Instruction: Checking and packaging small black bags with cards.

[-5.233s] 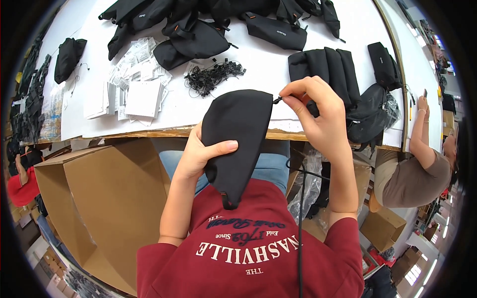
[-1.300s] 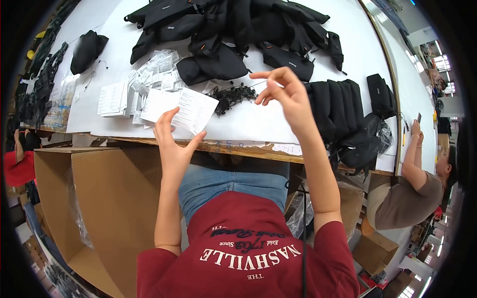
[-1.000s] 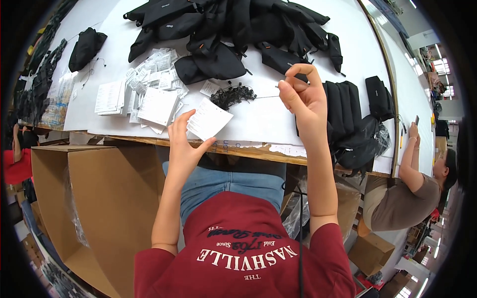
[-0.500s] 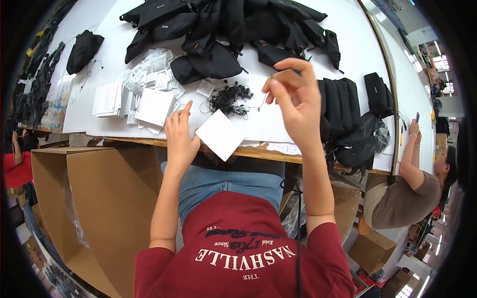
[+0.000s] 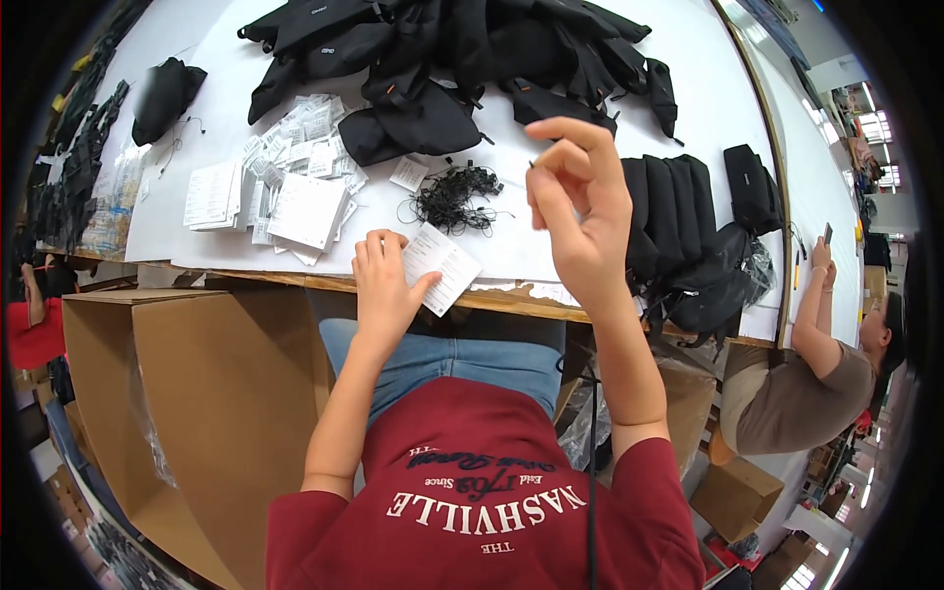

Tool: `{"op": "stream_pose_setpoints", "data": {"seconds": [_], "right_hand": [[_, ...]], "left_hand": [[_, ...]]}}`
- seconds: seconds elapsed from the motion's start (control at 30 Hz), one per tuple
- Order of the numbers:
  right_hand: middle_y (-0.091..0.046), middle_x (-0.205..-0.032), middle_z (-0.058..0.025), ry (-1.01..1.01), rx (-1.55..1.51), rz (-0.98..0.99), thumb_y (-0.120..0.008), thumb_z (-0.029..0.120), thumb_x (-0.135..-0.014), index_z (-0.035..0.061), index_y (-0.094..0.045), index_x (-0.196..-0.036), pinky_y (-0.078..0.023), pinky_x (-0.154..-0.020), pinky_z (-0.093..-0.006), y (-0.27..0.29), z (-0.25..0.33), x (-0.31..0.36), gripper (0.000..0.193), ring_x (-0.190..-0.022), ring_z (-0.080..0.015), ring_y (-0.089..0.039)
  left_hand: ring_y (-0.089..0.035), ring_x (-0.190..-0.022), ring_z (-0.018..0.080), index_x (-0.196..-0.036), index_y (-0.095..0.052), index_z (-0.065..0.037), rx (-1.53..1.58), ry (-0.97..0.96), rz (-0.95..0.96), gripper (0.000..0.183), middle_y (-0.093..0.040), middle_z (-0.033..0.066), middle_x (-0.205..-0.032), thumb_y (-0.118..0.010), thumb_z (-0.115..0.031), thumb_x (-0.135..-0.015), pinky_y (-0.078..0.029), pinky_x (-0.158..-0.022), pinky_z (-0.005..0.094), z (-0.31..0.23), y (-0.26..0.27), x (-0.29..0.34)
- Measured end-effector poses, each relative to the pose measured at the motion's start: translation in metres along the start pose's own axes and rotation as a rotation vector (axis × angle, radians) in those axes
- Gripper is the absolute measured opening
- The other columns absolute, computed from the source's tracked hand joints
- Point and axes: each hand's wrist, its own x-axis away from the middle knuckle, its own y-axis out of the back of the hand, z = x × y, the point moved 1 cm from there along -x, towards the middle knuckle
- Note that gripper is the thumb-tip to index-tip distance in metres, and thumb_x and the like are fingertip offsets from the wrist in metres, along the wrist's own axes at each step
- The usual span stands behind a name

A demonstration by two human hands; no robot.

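My left hand [image 5: 386, 283] grips the left side of a square white card [image 5: 448, 265] with fine print at the table's front edge, its thumb over the lower edge. Raised above the table to the right, my right hand [image 5: 582, 214] has thumb and forefinger pinched together. A short dark end of what looks like a black tag string [image 5: 532, 164] pokes out at its fingertips; most of it is hidden. Between the hands, beyond the card, lies a tangled heap of black tag strings [image 5: 452, 200]. A small white label [image 5: 409, 174] rests beside the heap.
Stacked white cards [image 5: 307, 211] and a pile of small labels [image 5: 305, 138] lie to the left. Black pouches [image 5: 413, 123] heap up at the back; more stand in a row [image 5: 669, 211] at right. A cardboard box [image 5: 216, 393] stands below left. Another person [image 5: 811, 383] sits at right.
The card has turned from its plain white face to its printed one. My left hand has shifted right and closed on it. My right hand stays raised, its fingers slightly lower.
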Motion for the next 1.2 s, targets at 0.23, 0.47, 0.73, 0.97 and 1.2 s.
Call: {"op": "stream_pose_setpoints", "data": {"seconds": [0.23,0.47,0.73,0.97,1.2], "right_hand": [[-0.049,-0.065,0.0007,-0.223,-0.009,0.108,-0.05,-0.004,-0.085,0.0032,-0.05,-0.117,-0.034,-0.055,-0.0189,0.009,-0.011,0.043,0.033,-0.056,-0.0032,-0.043],[-0.052,-0.067,-0.0008,-0.118,0.043,0.26,-0.054,-0.007,-0.081,0.0064,-0.047,-0.124,-0.039,-0.05,-0.021,-0.008,0.003,0.064,0.045,-0.054,-0.0062,-0.048],[-0.053,-0.067,-0.0031,0.044,0.169,0.203,-0.061,-0.007,-0.077,0.006,-0.045,-0.127,-0.044,-0.05,-0.0245,-0.013,0.006,0.07,0.054,-0.053,-0.0128,-0.051],[-0.053,-0.067,-0.0035,-0.065,0.173,0.178,-0.059,-0.007,-0.081,0.0052,-0.045,-0.126,-0.044,-0.05,-0.0249,-0.014,0.007,0.073,0.049,-0.052,-0.0127,-0.051],[-0.056,-0.064,-0.0035,-0.258,0.098,0.202,-0.064,0.001,-0.086,0.0026,-0.057,-0.104,-0.043,-0.05,-0.0236,-0.009,0.008,0.074,0.019,-0.054,-0.0103,-0.055]], "left_hand": [[-0.053,-0.06,0.0253,-0.1,-0.047,-0.003,0.616,-0.02,0.301,0.02,-0.043,0.0047,-0.063,-0.06,0.003,-0.085,-0.046,-0.066,0.0283,-0.021,0.042,0.008],[-0.051,-0.096,0.0147,-0.118,-0.035,-0.008,1.099,0.069,0.283,0.043,-0.049,0.008,-0.106,-0.064,-0.005,-0.087,-0.042,-0.085,0.0257,-0.067,0.068,0.019],[-0.055,-0.083,0.0117,-0.095,-0.056,0.0,1.062,-0.097,0.044,0.011,-0.054,0.0076,-0.105,-0.062,0.003,-0.086,-0.046,-0.07,0.0235,-0.071,0.058,0.016],[-0.054,-0.069,0.0117,-0.094,-0.07,-0.004,0.723,-0.162,-0.096,0.021,-0.057,0.0046,-0.089,-0.071,0.006,-0.075,-0.043,-0.057,0.0227,-0.074,0.063,0.017],[-0.049,-0.063,0.0081,-0.095,-0.071,-0.005,0.709,-0.217,-0.076,0.022,-0.056,0.0022,-0.079,-0.072,0.004,-0.074,-0.039,-0.053,0.0215,-0.063,0.072,0.014]]}}
